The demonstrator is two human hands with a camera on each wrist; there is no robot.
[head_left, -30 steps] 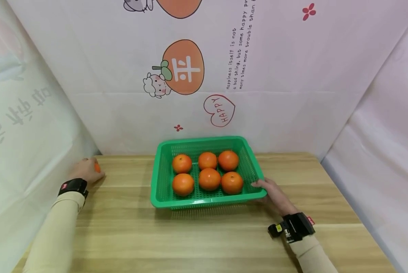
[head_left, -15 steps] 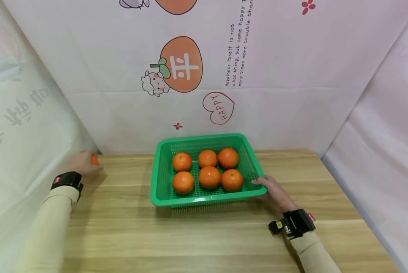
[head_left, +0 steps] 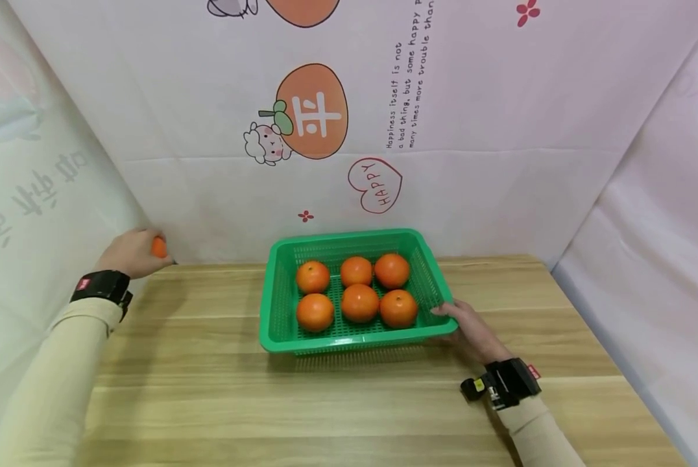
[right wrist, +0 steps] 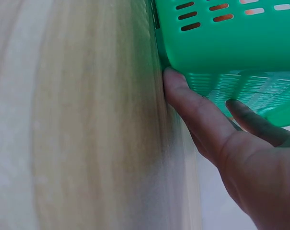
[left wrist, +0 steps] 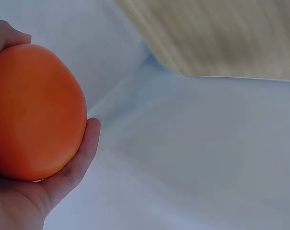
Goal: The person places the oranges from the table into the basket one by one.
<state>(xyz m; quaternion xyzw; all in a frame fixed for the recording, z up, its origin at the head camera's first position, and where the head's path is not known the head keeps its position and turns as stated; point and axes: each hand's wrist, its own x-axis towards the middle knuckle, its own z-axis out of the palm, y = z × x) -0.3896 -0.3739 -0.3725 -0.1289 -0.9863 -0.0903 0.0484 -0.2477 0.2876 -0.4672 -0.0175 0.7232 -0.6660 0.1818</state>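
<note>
In the head view my left hand (head_left: pixel 128 254) is at the far left, raised near the table's back corner. It holds an orange (head_left: pixel 159 247); in the left wrist view, thumb and fingers curl around the smooth fruit (left wrist: pixel 37 112). My right hand (head_left: pixel 473 332) grips the front right corner of a green plastic basket (head_left: pixel 357 343), its thumb over the rim. Up close in the right wrist view, fingers (right wrist: pixel 197 112) reach along the outside and underside of the slotted basket wall (right wrist: pixel 226 52). Inside the basket lie several oranges (head_left: pixel 359 303), in two rows.
The basket stands on a wood-grain table (head_left: pixel 349 415), towards its back edge. A white printed cloth (head_left: pixel 471 194) hangs close behind it. More white cloth (head_left: pixel 28 214) hangs along the left side, close to my left arm, and on the right (head_left: pixel 664 246).
My left hand has lifted off the table's back left corner with the orange, moving up and slightly left. The right hand and the basket have stayed in place.
</note>
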